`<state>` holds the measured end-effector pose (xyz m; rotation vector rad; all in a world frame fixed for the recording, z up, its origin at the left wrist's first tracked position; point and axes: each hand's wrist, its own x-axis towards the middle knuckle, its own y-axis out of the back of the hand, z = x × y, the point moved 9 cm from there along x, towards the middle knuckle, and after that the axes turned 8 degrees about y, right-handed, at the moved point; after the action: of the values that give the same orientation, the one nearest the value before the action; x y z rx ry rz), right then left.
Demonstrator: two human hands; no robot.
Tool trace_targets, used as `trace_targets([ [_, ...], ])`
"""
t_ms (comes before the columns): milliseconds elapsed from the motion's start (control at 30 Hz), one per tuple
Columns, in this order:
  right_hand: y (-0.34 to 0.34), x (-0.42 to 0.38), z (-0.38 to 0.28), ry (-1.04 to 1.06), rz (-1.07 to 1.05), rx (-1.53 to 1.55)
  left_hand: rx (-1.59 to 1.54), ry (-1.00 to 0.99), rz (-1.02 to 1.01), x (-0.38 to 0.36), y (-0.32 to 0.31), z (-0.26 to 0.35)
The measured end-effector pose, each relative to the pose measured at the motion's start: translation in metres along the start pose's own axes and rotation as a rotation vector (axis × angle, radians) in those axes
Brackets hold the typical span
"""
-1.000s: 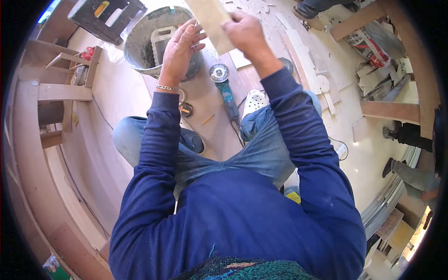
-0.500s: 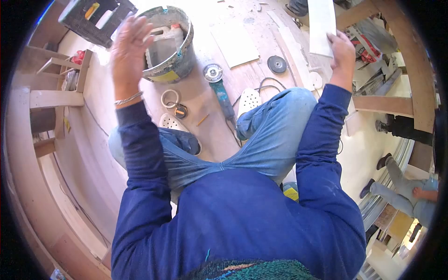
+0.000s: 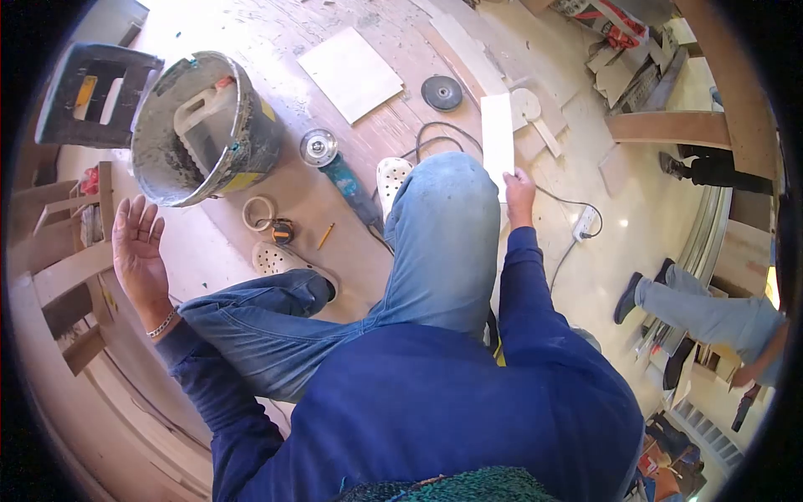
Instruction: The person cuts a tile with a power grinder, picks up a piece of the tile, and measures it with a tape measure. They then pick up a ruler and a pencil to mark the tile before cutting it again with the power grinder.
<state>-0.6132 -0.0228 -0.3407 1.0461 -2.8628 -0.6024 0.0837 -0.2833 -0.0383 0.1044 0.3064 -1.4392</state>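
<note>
My right hand point(image 3: 519, 197) grips the lower end of a white tile strip point(image 3: 497, 125), which points away from me above the floor, past my raised knee. Off to the left, my left hand point(image 3: 140, 251) holds nothing; its palm is turned up with the fingers apart, near the big bucket point(image 3: 259, 138). Between my feet and the bucket lie an angle grinder point(image 3: 345, 180), a tape measure point(image 3: 283, 231), a cream ring point(image 3: 258, 214) and a pencil point(image 3: 325, 236). Farther out are a square white tile point(image 3: 351, 75) and a round black disc point(image 3: 441, 93).
A jerrycan point(image 3: 205, 125) stands inside the bucket, beside a black crate point(image 3: 96, 96). Cables run across the floor to a power strip point(image 3: 583, 222). Wooden framing point(image 3: 669, 130) and another person's legs point(image 3: 682, 305) are on the right.
My view has turned, shifting the floor items leftward. My left hand has come down and away from above the bucket, palm now up. The strip, still in my right hand, is nearer my knee.
</note>
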Motion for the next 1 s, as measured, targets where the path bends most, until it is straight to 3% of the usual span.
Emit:
trace_targets([
  [267,-0.036,-0.014,0.055,-0.153,-0.112,0.219,0.214,0.051,0.017,0.008,-0.016,-0.015],
  [567,-0.06,-0.022,0.057,-0.211,-0.163,0.199,0.222,0.049,0.066,0.007,-0.019,-0.015],
  [700,-0.073,-0.019,0.106,-0.24,-0.217,0.199,0.246,0.06,0.062,0.009,-0.019,-0.018],
  [767,-0.067,-0.017,0.114,-0.127,-0.083,-0.014,0.241,0.059,0.062,0.009,-0.02,-0.018],
  [1000,-0.082,-0.013,0.146,-0.104,-0.221,-0.128,0.311,0.074,0.06,0.009,-0.022,-0.02],
])
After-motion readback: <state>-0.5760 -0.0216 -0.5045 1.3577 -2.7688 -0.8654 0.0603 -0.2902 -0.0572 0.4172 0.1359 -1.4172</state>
